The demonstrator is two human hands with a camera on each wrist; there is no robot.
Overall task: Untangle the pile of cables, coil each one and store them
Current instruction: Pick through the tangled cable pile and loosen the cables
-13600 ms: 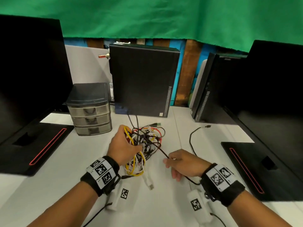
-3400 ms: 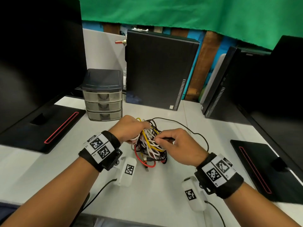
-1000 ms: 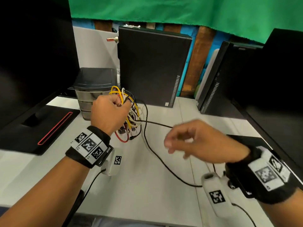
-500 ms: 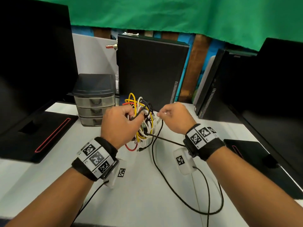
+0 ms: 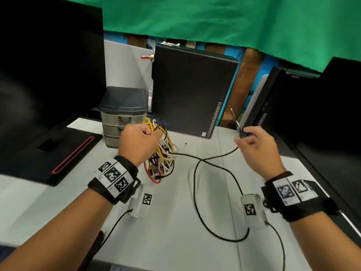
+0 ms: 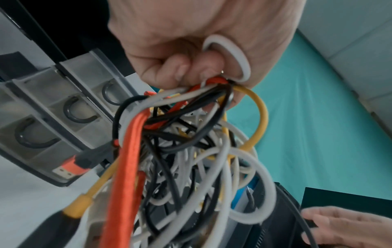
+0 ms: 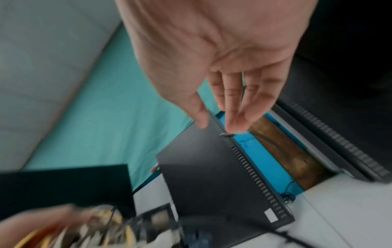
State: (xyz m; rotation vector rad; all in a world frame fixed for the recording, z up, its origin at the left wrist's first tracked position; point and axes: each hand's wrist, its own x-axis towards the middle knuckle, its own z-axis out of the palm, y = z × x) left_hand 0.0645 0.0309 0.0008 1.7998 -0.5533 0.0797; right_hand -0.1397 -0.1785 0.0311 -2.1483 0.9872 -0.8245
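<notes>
My left hand [image 5: 150, 133] grips the top of a tangle of cables [image 5: 162, 155] in yellow, white, red and black, lifted so that it hangs down to the white table [image 5: 172, 231]. The left wrist view shows my fingers [image 6: 180, 67] curled round several strands of the tangle [image 6: 191, 151]. One black cable [image 5: 195, 184] leaves the bundle, loops over the table and rises to my right hand [image 5: 244, 135], which pinches it near its end. A thin connector tip [image 5: 232, 112] sticks up past the fingers. The right wrist view is blurred; thumb and fingertips [image 7: 235, 120] meet on a small dark piece.
A small grey drawer unit [image 5: 123, 114] stands behind my left hand. A black computer tower [image 5: 191, 94] is at the back centre, another [image 5: 259, 106] at the back right. Monitor bases [image 5: 58, 153] flank the table. Thin black leads run from both wrist cameras.
My right hand has moved from the tangle out to the right, drawing the black cable's end with it. My left hand still holds the bundle up, slightly further left.
</notes>
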